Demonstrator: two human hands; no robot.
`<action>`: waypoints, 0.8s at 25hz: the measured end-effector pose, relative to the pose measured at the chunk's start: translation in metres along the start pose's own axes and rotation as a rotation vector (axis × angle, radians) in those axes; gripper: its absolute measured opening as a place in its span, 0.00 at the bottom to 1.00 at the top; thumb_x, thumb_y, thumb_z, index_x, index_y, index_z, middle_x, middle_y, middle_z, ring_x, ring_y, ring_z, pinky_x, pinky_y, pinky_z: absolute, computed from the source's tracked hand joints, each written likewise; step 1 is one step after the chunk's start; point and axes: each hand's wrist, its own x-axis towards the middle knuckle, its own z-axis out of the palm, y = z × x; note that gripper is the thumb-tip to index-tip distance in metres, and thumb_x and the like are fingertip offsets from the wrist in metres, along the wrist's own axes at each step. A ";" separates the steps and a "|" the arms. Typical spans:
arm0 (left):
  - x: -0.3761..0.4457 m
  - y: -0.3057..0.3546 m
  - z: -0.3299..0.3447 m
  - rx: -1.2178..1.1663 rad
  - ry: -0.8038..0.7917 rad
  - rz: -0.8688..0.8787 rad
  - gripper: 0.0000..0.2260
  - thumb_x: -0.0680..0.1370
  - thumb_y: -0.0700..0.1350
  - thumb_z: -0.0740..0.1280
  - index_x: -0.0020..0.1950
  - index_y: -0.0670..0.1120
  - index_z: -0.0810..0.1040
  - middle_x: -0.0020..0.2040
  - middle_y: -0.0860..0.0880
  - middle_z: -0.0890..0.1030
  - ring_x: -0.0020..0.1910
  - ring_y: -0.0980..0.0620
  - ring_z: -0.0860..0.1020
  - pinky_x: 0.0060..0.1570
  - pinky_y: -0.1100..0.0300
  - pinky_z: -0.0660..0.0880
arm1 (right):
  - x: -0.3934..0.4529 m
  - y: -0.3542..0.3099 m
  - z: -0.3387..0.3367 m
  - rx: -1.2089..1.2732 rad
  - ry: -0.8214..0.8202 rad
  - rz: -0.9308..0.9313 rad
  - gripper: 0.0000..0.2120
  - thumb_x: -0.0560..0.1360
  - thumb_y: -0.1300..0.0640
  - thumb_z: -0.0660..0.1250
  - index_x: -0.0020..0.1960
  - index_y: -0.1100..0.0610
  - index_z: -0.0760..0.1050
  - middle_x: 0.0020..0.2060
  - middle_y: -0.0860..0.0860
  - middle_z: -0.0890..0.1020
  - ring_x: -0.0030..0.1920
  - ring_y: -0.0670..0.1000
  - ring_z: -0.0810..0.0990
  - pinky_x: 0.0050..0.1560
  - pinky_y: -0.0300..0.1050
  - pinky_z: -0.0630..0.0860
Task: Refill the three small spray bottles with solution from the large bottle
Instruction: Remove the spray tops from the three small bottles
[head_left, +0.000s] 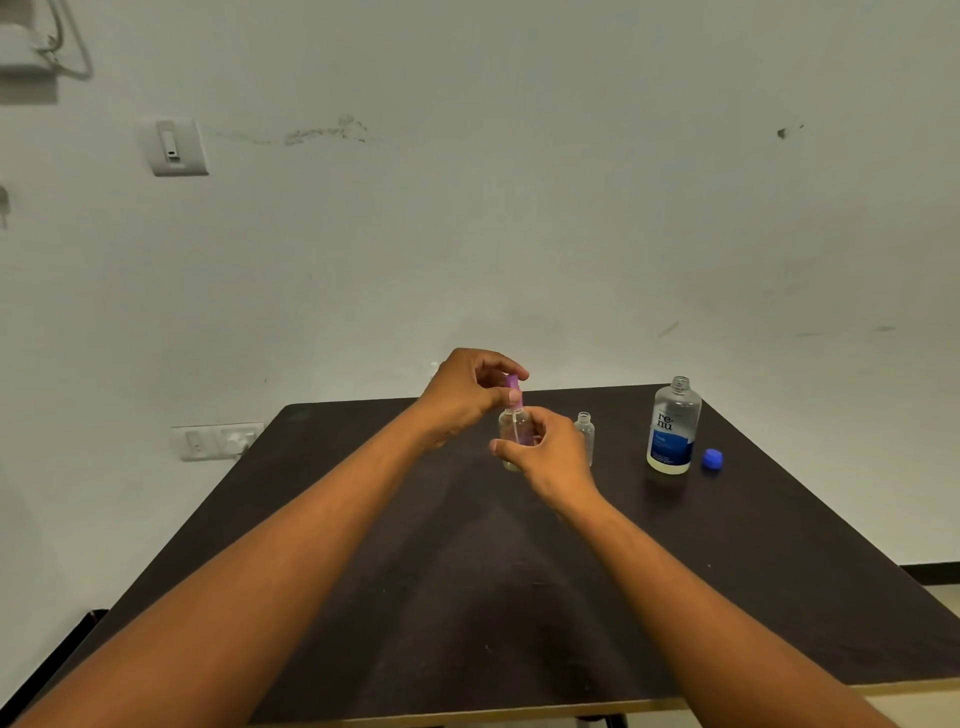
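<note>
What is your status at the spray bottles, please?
Left hand pinching purple sprayer; right hand gripping small bottle. Large bottle uncapped. Nothing obstructing.

A plain indoor room is indicated, of home or small-office type; which of the two cannot be told. A dark laminate table (467, 597) is set against a bare, scuffed white wall (519, 208). Wall switch plates (176, 147) and a socket panel (217, 440) are mounted at left. No specialised equipment is seen.
</note>
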 end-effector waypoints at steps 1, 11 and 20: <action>0.001 0.000 0.002 0.035 0.034 0.000 0.10 0.77 0.40 0.75 0.57 0.47 0.85 0.49 0.49 0.86 0.51 0.52 0.84 0.55 0.57 0.82 | -0.001 0.000 0.000 -0.010 0.000 -0.002 0.16 0.70 0.53 0.80 0.55 0.46 0.79 0.45 0.44 0.83 0.46 0.47 0.83 0.47 0.40 0.82; 0.019 0.009 -0.015 -0.031 0.401 -0.074 0.12 0.74 0.45 0.78 0.52 0.44 0.80 0.42 0.45 0.86 0.36 0.51 0.86 0.42 0.57 0.85 | 0.000 0.003 0.001 -0.075 -0.023 0.030 0.16 0.70 0.51 0.80 0.53 0.45 0.78 0.45 0.42 0.82 0.45 0.45 0.82 0.43 0.32 0.75; 0.039 -0.012 -0.029 -0.081 0.468 -0.143 0.10 0.75 0.43 0.78 0.52 0.42 0.81 0.41 0.46 0.86 0.33 0.52 0.85 0.34 0.66 0.81 | 0.008 0.027 0.006 -0.111 -0.046 0.052 0.14 0.69 0.53 0.81 0.50 0.47 0.78 0.43 0.42 0.81 0.44 0.46 0.81 0.46 0.36 0.78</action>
